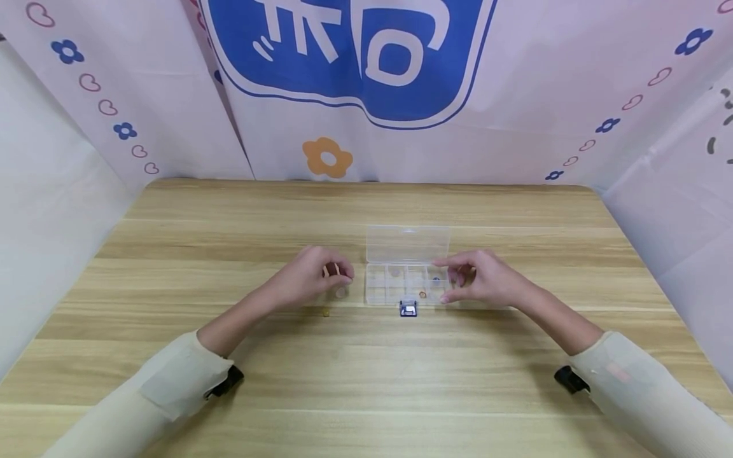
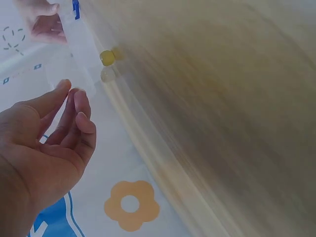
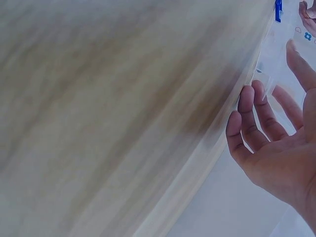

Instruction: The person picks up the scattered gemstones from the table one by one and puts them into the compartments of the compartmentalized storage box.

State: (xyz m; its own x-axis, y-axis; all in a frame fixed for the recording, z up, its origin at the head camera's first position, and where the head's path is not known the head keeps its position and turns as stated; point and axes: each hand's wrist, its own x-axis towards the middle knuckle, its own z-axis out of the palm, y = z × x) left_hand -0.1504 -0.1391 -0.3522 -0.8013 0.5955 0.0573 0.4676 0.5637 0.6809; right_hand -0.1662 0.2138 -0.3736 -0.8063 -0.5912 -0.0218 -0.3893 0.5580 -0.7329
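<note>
Clear plastic compartment box (image 1: pixel 406 284) on the tabletop (image 1: pixel 366 381), long axis running left to right, just right of the left hand (image 1: pixel 321 273). Round clear bead (image 1: pixel 340 292) just near of that hand's fingertips, small yellow bead (image 1: pixel 326 312) farther near and slightly left; left hand much the nearer to both. Left fingers drawn together at the tips, contents impossible to tell; right hand (image 1: pixel 481 278) with fingers holding the box's right end.
</note>
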